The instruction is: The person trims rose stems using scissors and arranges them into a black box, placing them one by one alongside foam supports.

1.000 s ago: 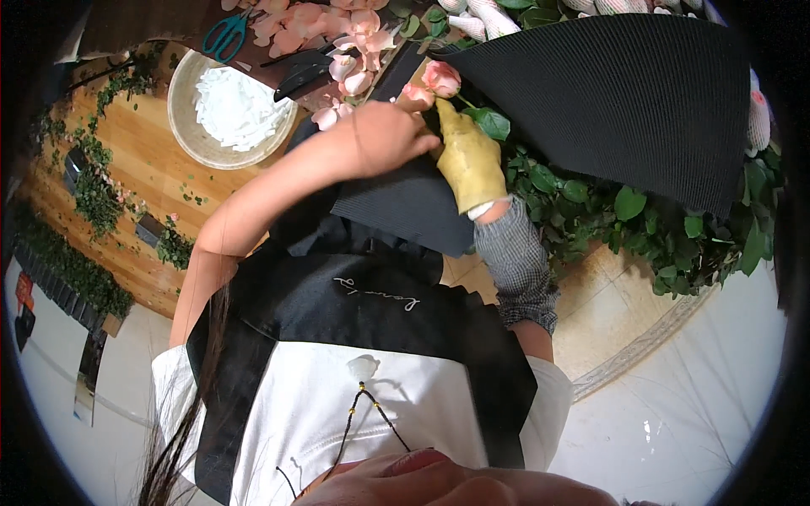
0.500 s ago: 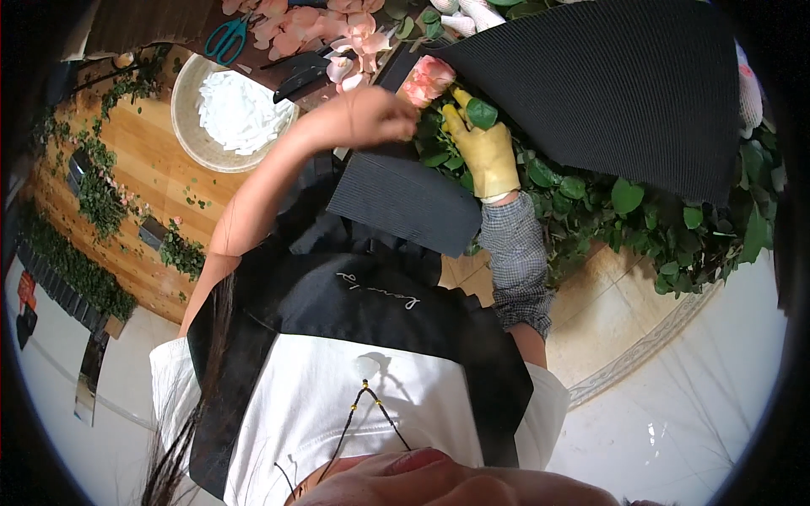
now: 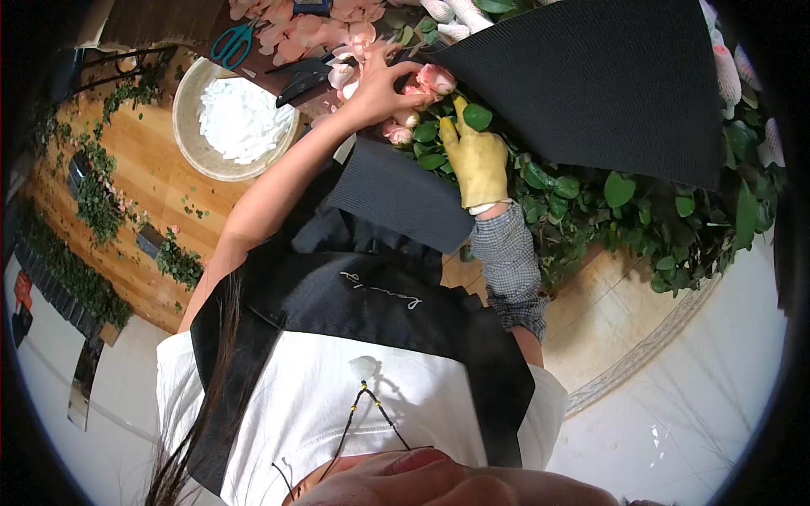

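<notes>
My bare left hand (image 3: 380, 91) reaches over a small cluster of pink roses. Its thumb and fingers are spread, with the tips at the edge of one pink rose (image 3: 437, 79); whether they touch it I cannot tell. Another pink rose (image 3: 396, 132) lies below that hand. On my right hand (image 3: 477, 164) is a yellow glove, and its thumb and forefinger point apart among the green rose leaves (image 3: 432, 160). A single leaf (image 3: 477, 117) covers its other fingertips. Under the roses and toward me extends a black corrugated sheet (image 3: 405, 196).
A larger black corrugated sheet (image 3: 591, 93) stands over dense foliage (image 3: 582, 198) at the right. Loose pink petals (image 3: 312, 38), teal-handled scissors (image 3: 232, 45) and a black tool (image 3: 304, 78) lie at the back left. A round basket (image 3: 187, 126) holds white sticks. White-wrapped blooms (image 3: 726, 74) show far right.
My left hand has gone from closed and blurred to spread, moving slightly up and uncovering more roses. The gloved right hand has shifted a little left.
</notes>
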A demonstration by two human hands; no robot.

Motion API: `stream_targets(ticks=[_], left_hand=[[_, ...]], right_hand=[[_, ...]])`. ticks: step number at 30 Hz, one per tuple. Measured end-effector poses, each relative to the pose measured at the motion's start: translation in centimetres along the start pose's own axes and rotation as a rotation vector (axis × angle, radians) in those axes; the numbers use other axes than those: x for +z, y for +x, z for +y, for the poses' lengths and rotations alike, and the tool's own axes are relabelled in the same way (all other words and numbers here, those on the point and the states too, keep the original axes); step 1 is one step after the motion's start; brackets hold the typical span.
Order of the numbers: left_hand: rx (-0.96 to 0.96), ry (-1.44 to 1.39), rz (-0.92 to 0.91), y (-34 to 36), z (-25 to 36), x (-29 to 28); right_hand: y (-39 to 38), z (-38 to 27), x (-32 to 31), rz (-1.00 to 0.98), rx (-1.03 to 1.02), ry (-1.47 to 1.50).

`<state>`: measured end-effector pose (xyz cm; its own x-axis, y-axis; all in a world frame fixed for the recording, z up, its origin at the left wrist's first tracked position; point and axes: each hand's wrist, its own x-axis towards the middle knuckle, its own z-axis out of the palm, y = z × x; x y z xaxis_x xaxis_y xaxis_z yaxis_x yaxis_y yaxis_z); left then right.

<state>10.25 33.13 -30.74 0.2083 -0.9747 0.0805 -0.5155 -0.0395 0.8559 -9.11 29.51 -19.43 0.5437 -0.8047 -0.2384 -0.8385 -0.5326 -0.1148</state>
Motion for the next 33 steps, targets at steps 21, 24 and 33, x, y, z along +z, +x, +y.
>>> stream_targets(ticks=[21, 24, 33], left_hand=[[0.189, 0.091, 0.009, 1.2, 3.7, -2.0], [0.211, 0.054, -0.013, 1.2, 3.6, -2.1], [0.764, 0.184, -0.196, 1.0, 3.6, -3.7]], right_hand=[[-2.1, -1.5, -4.2, 0.0, 0.371, 0.966], [-1.9, -1.1, -4.0, -0.056, 0.361, 0.934], [-0.8, -1.1, -3.4, -0.133, 0.33, 0.732]])
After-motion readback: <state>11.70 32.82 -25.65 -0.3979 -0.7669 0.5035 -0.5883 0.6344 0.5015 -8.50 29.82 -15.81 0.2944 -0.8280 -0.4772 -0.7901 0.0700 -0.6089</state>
